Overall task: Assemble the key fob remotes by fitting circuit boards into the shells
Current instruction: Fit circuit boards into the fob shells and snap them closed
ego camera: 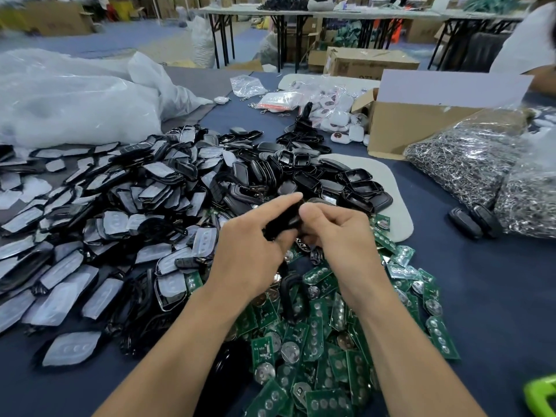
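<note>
i note left hand [252, 239] and right hand [340, 233] both pinch one black shell [284, 221]; i advise pressing edges evenly.

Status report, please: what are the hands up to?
One black shell gripped by left hand and right hand. Below, circuit boards piled. Its inside hidden by fingers.

Black shell [281, 224] is mostly covered by fingers of left hand [255, 251] and right hand [340, 236], and motion-blurred. Can't tell if a board sits inside. Circuit board pile [313, 338] runs off bottom edge, partly under forearms. Shell pile [105, 221] cut at left edge. Green item [541, 395] bottom right cropped, unidentifiable. Carton [370, 66] print unreadable.
</note>
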A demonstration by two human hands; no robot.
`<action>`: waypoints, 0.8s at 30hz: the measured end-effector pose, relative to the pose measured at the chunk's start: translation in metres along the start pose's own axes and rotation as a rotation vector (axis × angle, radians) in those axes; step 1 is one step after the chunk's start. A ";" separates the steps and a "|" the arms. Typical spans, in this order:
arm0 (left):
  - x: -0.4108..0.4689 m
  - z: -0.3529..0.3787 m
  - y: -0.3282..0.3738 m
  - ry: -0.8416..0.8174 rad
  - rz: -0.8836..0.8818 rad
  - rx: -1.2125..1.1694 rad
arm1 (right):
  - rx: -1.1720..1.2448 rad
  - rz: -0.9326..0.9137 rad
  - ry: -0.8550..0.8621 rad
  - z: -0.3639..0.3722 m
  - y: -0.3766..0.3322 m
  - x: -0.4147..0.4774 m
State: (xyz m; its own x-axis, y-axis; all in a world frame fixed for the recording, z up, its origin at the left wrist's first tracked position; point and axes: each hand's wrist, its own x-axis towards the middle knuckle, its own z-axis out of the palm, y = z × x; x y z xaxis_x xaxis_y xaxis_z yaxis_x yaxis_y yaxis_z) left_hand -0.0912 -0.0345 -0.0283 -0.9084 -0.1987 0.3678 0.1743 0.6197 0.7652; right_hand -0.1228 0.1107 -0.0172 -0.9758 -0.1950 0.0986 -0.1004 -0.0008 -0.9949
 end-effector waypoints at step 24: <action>0.018 -0.013 0.001 0.241 -0.494 -0.645 | -0.685 -0.056 0.108 -0.003 -0.001 -0.009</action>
State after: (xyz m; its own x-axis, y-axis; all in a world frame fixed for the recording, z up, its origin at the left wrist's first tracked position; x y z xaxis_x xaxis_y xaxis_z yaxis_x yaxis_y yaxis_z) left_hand -0.1020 -0.0475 -0.0141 -0.8443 -0.5343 -0.0417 0.0273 -0.1206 0.9923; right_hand -0.1148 0.1153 -0.0167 -0.9759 -0.1140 0.1859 -0.2161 0.6182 -0.7557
